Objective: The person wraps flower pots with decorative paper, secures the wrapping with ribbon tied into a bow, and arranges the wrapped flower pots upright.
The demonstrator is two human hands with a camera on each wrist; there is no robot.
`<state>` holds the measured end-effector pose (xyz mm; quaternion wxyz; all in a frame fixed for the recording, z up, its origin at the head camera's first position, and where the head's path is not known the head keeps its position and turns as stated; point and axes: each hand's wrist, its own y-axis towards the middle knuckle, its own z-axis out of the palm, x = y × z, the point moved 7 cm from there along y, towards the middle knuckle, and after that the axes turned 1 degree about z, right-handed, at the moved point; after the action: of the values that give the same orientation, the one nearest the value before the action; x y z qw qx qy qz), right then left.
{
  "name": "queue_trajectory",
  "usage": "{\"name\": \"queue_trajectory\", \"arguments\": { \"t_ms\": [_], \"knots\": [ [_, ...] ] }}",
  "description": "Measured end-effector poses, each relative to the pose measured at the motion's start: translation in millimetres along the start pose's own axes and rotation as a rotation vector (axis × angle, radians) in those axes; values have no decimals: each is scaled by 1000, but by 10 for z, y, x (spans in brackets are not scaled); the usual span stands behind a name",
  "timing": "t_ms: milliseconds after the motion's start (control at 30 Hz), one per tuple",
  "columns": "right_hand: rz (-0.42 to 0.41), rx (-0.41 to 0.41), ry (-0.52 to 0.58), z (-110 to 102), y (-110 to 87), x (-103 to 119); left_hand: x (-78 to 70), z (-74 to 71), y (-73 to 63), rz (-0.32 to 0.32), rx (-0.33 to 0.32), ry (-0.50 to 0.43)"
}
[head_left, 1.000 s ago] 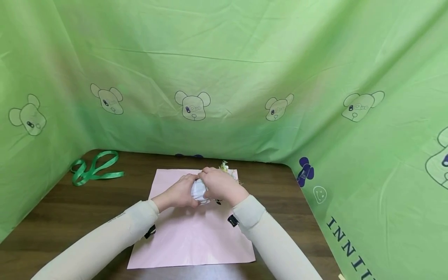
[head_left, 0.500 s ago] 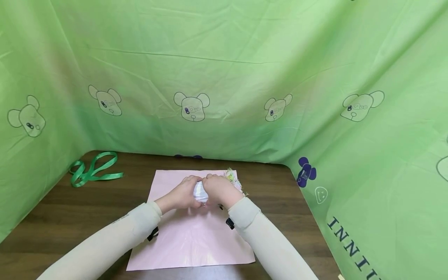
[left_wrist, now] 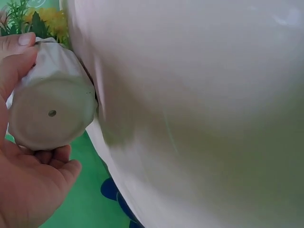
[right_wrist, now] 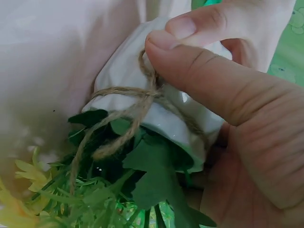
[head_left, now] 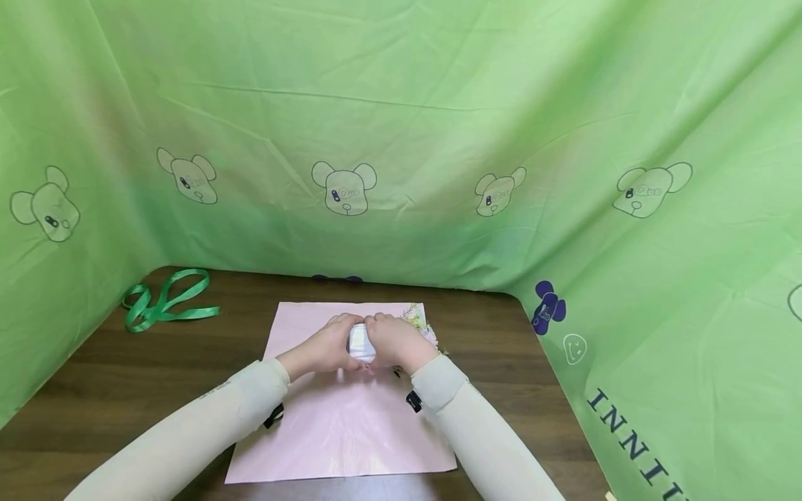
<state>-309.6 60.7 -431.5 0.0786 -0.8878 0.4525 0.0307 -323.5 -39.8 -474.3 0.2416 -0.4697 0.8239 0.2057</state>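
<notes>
head view: white flowerpot [head_left: 361,342] tipped sideways over a pink sheet [head_left: 344,421]

the left hand [head_left: 326,341] has its grip clamped on the pot near its drainage hole [left_wrist: 52,113]; the right hand [head_left: 396,339] clamps it beside a twine bow [right_wrist: 151,93], close to yellow flowers [head_left: 418,322]. the sheet lies on the wooden tabletop [head_left: 156,376], green ribbon [head_left: 166,314] far left.

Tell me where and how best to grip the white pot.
The side wall of the white pot near its base looks best, thumb opposite fingers, coming from the person's left. It is tipped, its flowers jutting out to the right and twine tied near the rim, so the base end leaves bare wall.
</notes>
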Motion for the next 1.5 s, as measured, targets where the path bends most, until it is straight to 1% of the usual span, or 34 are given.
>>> {"name": "queue_trajectory", "arguments": {
  "t_ms": [67,133,167,233,333,400,533,600,667,967,1200,1500],
  "knots": [
    [7,12,10,27,2,-14,-5,3,4,8,22,-1],
    [17,23,22,48,-2,-28,12,6,4,3,62,-4],
    [23,27,27,55,-8,-35,31,14,-2,-5,94,-12],
    [31,26,41,60,-21,-44,93,23,-27,-41,168,2],
    [32,18,54,67,-46,-53,198,-2,-91,-104,248,63],
    [30,11,51,78,-56,-64,240,-34,-132,-122,275,134],
    [27,-16,37,81,-70,-89,259,-99,-185,-124,277,250],
    [20,-30,36,87,-67,-101,264,-112,-203,-121,281,293],
    [13,-38,52,96,-62,-111,279,-119,-221,-121,283,317],
    [2,-65,64,66,-82,-209,359,-104,-242,-128,290,292],
    [10,-42,100,71,-125,-263,382,-122,-275,-131,286,292],
    [22,-31,117,147,-181,-297,419,-108,-328,-133,288,272]
  ]
}}
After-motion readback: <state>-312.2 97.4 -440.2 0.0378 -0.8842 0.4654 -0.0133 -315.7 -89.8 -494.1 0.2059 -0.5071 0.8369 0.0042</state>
